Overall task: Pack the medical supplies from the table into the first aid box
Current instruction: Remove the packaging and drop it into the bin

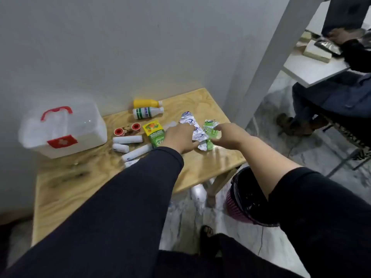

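A translucent white first aid box (64,130) with a red handle and red cross label stands shut at the left of the wooden table (84,187). My left hand (179,137) rests on a silver foil blister strip (192,125). My right hand (225,135) pinches a green foil strip (210,130) beside it. Left of them lie a yellow-green carton (154,132), several white bandage rolls (127,140), two red-rimmed tape rolls (126,129), a yellow bottle (147,103) and a white bottle (147,112).
A grey wall runs behind the table. A pink bin with a black liner (247,199) stands on the floor at the table's right corner. Another person (331,101) sits at a white desk (313,67) at the far right.
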The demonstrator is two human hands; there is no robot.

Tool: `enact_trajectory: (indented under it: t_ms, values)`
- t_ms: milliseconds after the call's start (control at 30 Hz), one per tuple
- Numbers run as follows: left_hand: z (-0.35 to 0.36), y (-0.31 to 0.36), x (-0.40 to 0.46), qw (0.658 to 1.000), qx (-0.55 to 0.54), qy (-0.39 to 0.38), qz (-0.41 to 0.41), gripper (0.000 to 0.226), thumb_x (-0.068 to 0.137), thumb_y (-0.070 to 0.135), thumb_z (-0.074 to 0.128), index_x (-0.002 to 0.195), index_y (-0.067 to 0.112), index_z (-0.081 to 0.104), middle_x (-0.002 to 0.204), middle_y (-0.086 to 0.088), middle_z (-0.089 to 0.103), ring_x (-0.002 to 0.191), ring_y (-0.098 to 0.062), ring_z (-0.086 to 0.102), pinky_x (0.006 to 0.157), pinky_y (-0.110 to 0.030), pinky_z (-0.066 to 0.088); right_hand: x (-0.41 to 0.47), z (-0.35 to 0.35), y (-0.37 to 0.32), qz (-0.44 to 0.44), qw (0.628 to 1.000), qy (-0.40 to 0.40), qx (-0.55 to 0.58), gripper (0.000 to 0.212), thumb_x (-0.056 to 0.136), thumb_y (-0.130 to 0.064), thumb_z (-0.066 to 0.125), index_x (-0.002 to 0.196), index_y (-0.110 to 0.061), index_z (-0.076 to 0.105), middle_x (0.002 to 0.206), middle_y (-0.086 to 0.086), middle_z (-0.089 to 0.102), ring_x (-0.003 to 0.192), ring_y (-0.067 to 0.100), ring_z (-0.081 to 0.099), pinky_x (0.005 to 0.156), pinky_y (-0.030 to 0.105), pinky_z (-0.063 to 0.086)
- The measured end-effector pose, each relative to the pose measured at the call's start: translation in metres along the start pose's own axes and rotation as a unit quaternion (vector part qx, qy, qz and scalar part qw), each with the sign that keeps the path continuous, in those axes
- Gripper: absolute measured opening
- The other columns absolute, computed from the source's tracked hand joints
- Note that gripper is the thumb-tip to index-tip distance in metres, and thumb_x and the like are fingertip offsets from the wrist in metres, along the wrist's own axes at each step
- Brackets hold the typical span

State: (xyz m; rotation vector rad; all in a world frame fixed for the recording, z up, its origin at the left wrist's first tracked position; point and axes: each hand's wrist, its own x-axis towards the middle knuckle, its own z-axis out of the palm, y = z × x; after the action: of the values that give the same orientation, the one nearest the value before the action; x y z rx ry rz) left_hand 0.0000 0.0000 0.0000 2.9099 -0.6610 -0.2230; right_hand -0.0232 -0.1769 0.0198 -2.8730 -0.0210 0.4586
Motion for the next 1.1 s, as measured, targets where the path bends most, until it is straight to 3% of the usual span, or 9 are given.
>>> enact_trajectory:
  t_ms: [200,300,533,633,733,800,867,1033,1100]
  values:
    - [0.028,0.011,0.042,0.999,-0.011,-0.034,-0.031,0.048,0.088,0.040,0.054,0.127,0.013,0.053,0.131,-0.003,0.055,0.116,-0.029,0.055,0.082,-0.039,0.045,0.051,0.020,0.032,-0.016,0.999,-0.005,0.038,0.061,0.087,-0.031,0.059,0.140,-0.009,0.039,0.149,0.011,0.038,0.137,0.026,0.037,0.112,0.039,0.035]
    - [0.039,0.012,0.055,0.999,0.000,-0.032,-0.039,0.035,0.090,0.039,0.052,0.111,0.011,0.056,0.118,-0.006,0.058,0.106,-0.032,0.058,0.072,-0.038,0.042,0.076,0.027,0.042,-0.023,0.997,-0.002,0.067,0.066,0.088,-0.025,0.060,0.144,-0.006,0.032,0.154,0.014,0.030,0.141,0.026,0.031,0.115,0.035,0.027]
    - [0.058,0.020,0.051,0.999,0.009,-0.020,-0.045,0.040,0.088,0.047,0.053,0.105,0.012,0.054,0.107,-0.004,0.060,0.096,-0.030,0.060,0.063,-0.034,0.037,0.092,0.044,0.038,0.013,0.990,0.032,0.138,0.063,0.078,-0.013,0.071,0.135,-0.008,0.046,0.131,0.016,0.052,0.124,0.034,0.044,0.103,0.037,0.040]
    - [0.060,0.024,0.050,0.999,0.031,-0.026,-0.033,0.027,0.090,0.031,0.053,0.106,0.010,0.054,0.109,-0.007,0.061,0.098,-0.033,0.060,0.064,-0.035,0.037,0.091,0.041,0.037,0.076,0.978,0.031,0.191,0.064,0.075,-0.007,0.071,0.135,-0.008,0.046,0.126,0.016,0.057,0.122,0.032,0.050,0.099,0.034,0.043]
    - [0.059,0.028,0.046,0.998,0.040,-0.034,-0.029,0.017,0.091,0.015,0.049,0.105,0.010,0.058,0.105,-0.011,0.066,0.095,-0.035,0.062,0.064,-0.035,0.038,0.080,0.036,0.041,0.147,0.959,0.049,0.238,0.015,0.078,-0.001,0.064,0.089,-0.010,0.068,0.087,0.013,0.066,0.095,0.032,0.058,0.074,0.031,0.048]
    - [0.057,0.034,0.043,0.998,0.043,-0.049,-0.020,0.021,0.091,0.011,0.048,0.107,0.012,0.062,0.105,-0.013,0.067,0.095,-0.035,0.063,0.064,-0.035,0.039,0.070,0.034,0.047,0.174,0.954,0.067,0.233,0.039,0.077,0.001,0.061,0.045,-0.015,0.044,0.053,0.006,0.042,0.070,0.027,0.046,0.048,0.028,0.033]
    - [0.050,0.045,0.041,0.998,0.035,-0.052,-0.006,0.024,0.093,0.013,0.047,0.110,0.012,0.064,0.107,-0.015,0.066,0.098,-0.036,0.063,0.066,-0.034,0.037,0.054,0.030,0.057,0.194,0.946,0.085,0.245,0.049,0.077,0.000,0.061,0.041,-0.016,0.033,0.049,0.003,0.032,0.065,0.024,0.040,0.043,0.026,0.026]
    - [0.027,0.097,0.051,0.998,0.005,-0.002,0.060,0.022,0.090,0.010,0.047,0.100,0.009,0.066,0.099,-0.015,0.067,0.093,-0.037,0.063,0.066,-0.035,0.043,0.003,0.003,0.100,0.254,0.919,0.152,0.262,0.025,0.080,-0.006,0.065,0.055,-0.008,0.061,0.061,0.010,0.051,0.070,0.020,0.049,0.063,0.020,0.036]
    - [0.018,0.130,0.058,0.996,-0.015,0.021,0.086,0.015,0.088,0.009,0.046,0.085,0.008,0.061,0.088,-0.015,0.065,0.085,-0.038,0.063,0.065,-0.037,0.050,-0.020,-0.010,0.123,0.281,0.906,0.196,0.250,0.040,0.081,-0.011,0.066,0.046,-0.013,0.045,0.064,0.009,0.046,0.073,0.019,0.044,0.068,0.020,0.033]
